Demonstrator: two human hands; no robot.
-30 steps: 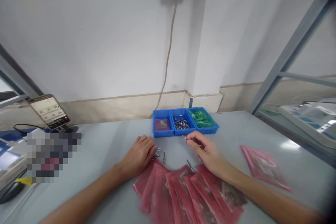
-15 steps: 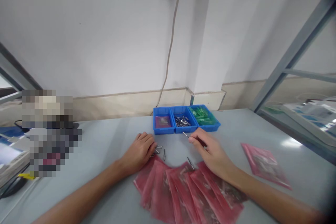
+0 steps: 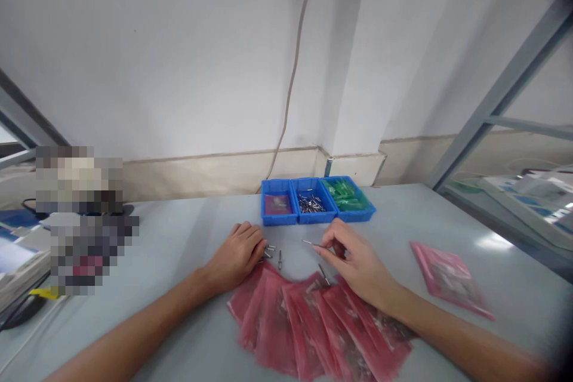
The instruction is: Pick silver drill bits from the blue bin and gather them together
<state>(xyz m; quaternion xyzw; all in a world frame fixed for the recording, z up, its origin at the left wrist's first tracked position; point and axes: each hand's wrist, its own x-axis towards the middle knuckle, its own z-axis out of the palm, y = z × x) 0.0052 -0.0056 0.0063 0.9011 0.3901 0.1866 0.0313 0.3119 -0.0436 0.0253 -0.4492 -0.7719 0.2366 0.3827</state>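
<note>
Pinched between the thumb and fingers of my right hand is a thin metal rivet, its tip pointing left. My left hand rests on the table with its fingers curled; whatever lies under the palm is hidden. Several loose rivets lie against its thumb side, and a single rivet is a little to their right. Below both hands spreads a fan of overlapping pink plastic bags, with small parts dimly visible inside. Another rivet lies at the top edge of the fan.
Three joined blue bins stand behind my hands: a left bin with a pink bag, a middle bin of rivets, a right bin of green bags. One pink bag lies far right. A blurred-out person is at left.
My right hand has drawn the rivet slightly left and down, away from the bins, with the rivet turned flatter. The left hand stays in place.
</note>
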